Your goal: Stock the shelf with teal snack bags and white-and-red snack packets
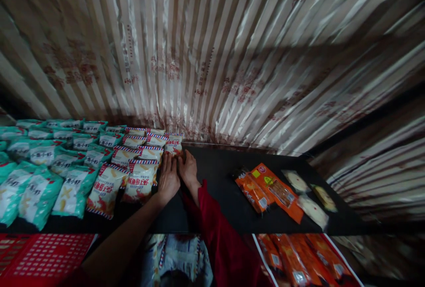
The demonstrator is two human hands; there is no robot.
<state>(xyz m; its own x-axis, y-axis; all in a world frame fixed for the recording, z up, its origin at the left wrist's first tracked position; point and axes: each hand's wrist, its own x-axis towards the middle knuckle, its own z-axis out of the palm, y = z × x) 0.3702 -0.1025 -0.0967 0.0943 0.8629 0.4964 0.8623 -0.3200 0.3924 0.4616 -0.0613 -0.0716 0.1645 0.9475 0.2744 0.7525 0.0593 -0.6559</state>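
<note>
A white snack bag [173, 145] with red lettering and a striped top edge stands at the back, at the right end of its row. My left hand [168, 177] is at its lower front, its fingers pointing forward and closed on the bag's bottom part. At the bag's lower right corner, the bent fingers of my right hand [188, 169] close on the edge. The fingertips are partly hidden in the dim light. Matching white bags [140, 180] stand in rows just left of my left hand, close together.
Teal snack bags [71, 191] fill the black shelf's left side. Orange packets [274, 189] and small pale packs [312, 211] lie on the right. Below the shelf's front edge are a red basket [55, 251], blue-and-white bags [181, 258] and a box of orange packets [299, 256]. A wrinkled striped curtain [199, 56] hangs behind.
</note>
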